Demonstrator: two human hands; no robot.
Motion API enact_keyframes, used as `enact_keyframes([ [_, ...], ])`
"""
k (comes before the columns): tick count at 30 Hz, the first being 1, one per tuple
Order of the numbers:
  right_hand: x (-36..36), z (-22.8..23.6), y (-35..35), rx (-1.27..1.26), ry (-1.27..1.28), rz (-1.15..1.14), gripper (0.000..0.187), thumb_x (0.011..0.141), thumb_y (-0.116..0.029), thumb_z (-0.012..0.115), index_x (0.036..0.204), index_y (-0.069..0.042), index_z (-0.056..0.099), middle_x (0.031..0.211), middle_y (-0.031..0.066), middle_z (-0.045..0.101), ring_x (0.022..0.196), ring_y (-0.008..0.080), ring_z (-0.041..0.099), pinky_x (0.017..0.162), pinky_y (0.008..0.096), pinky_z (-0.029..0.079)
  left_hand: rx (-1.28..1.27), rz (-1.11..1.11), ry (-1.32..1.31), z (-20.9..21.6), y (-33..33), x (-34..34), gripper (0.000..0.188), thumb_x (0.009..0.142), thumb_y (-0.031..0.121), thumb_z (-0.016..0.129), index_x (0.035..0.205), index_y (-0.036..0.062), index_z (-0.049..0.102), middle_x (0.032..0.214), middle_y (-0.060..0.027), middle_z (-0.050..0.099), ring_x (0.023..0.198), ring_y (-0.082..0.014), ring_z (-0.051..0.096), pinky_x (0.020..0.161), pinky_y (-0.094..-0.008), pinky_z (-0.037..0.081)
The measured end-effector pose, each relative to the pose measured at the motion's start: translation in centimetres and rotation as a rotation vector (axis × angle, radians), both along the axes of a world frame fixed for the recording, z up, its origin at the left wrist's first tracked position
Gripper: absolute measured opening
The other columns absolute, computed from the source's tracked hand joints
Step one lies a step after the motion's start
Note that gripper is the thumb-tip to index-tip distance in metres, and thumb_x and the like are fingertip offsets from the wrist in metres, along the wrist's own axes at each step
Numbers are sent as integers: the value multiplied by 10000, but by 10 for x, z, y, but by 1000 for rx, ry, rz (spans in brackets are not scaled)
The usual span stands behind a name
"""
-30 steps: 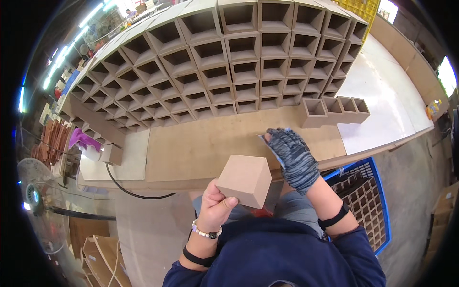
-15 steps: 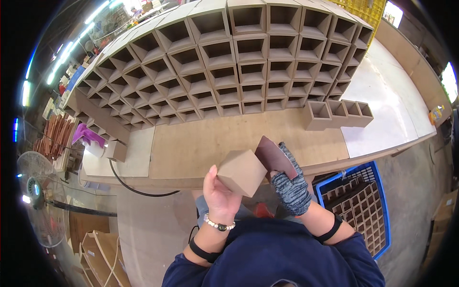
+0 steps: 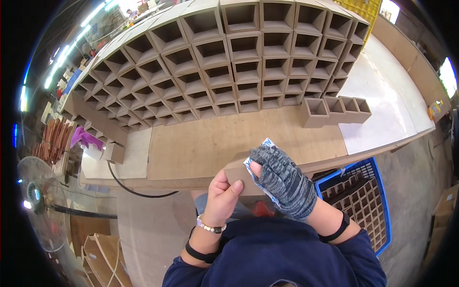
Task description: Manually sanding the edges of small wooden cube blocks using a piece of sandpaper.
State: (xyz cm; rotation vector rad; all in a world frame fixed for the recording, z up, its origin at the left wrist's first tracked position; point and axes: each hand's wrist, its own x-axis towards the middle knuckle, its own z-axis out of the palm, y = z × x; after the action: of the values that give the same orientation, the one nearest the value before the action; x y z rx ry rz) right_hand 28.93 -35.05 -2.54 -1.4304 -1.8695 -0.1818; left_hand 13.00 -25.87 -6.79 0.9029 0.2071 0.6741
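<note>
Just off the table's front edge, my bare left hand (image 3: 221, 198) grips a small brown fibreboard box (image 3: 247, 185), thumb on its near face. My right hand (image 3: 286, 185), in a grey knitted fingerless glove, is closed over a sheet of sandpaper (image 3: 268, 142) and presses it against the box's right side. Only the sheet's white-and-blue printed back shows at its edges. Much of the box lies behind both hands, and I cannot see whether it has an open side.
Similar open boxes (image 3: 229, 55) form a tall wall across the table (image 3: 201, 148). Several joined boxes (image 3: 313, 120) stand at right. A blue crate (image 3: 386, 217) of boxes sits below right. At left are a single box (image 3: 114, 153), a black cable (image 3: 138, 193) and a fan (image 3: 36, 196).
My right hand has turned over and brought the sandpaper from beside the box onto it, hiding its reddish face. My left hand has tilted the box and shifted its grip.
</note>
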Motion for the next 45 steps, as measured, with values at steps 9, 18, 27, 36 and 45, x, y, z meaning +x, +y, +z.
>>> enact_keyframes([
  [9, 11, 8, -1, 13, 138, -92, 403, 851, -118, 517, 1251, -72, 504, 1175, 146, 565, 1117, 303, 526, 1023, 450, 350, 126, 36, 13, 1, 1, -10, 316, 866, 81, 621, 1156, -11, 535, 1102, -69, 617, 1011, -130, 566, 891, -285, 439],
  [18, 30, -8, 9, -71, -53, -211, 437, 799, -109, 551, 1233, -78, 512, 1153, 152, 573, 1067, 316, 548, 997, 459, 373, 292, 37, 57, 13, -1, -17, 281, 869, 54, 609, 1134, -12, 542, 1050, -53, 629, 962, -110, 568, 863, -273, 444],
  [27, 10, 19, 2, -59, -32, -69, 392, 811, -115, 537, 1202, -105, 540, 1175, 147, 558, 1083, 317, 531, 1001, 449, 366, 274, 9, 28, 10, 0, -17, 293, 860, 15, 601, 1145, -20, 541, 1056, -64, 630, 975, -124, 573, 873, -278, 446],
  [36, 28, -23, -3, -121, 500, -204, 619, 713, 75, 493, 1316, -61, 452, 1300, 157, 497, 1199, 335, 474, 1046, 405, 351, 214, -15, -132, 5, 5, -20, 345, 860, 151, 640, 1149, -14, 547, 1138, -93, 601, 1073, -179, 554, 937, -338, 419],
  [45, -8, -34, -3, -123, 1068, -349, 520, 889, -84, 465, 1357, 73, 302, 1334, 232, 427, 1237, 315, 430, 1039, 337, 328, -213, -78, -217, 6, -12, 8, 560, 921, 434, 447, 1253, -17, 468, 1281, -149, 511, 1209, -260, 472, 1029, -420, 341],
])
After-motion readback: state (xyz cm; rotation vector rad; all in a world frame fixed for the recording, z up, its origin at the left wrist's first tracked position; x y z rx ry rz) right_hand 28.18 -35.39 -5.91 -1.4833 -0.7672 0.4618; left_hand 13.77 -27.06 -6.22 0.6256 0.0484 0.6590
